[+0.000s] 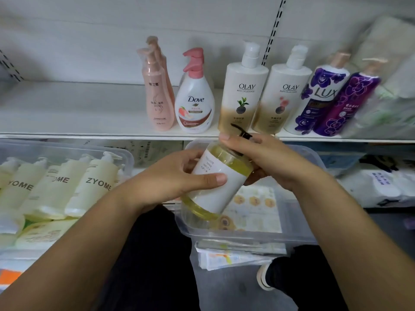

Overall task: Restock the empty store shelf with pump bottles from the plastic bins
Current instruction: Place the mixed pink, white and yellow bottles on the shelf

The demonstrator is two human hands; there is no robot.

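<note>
I hold a yellow pump bottle (219, 176) with a white label and black pump, tilted, above the right plastic bin (298, 234). My left hand (179, 178) grips its body, thumb across the label. My right hand (260, 160) wraps its neck and shoulder just below the pump. On the white shelf (78, 113) stand pink bottles (158, 90), a Dove bottle (195, 99), two Olay bottles (242, 93), and two purple Lux bottles (318, 97). The left bin (125, 158) holds several cream ZYOME pump bottles (94, 187).
The shelf's left half is bare board. Blurred plastic-wrapped goods (390, 86) fill the shelf's right end. White packs (381, 187) lie on the floor at right. Papers (238, 254) sit under the right bin. My dark-clothed legs and a shoe (266, 279) are below.
</note>
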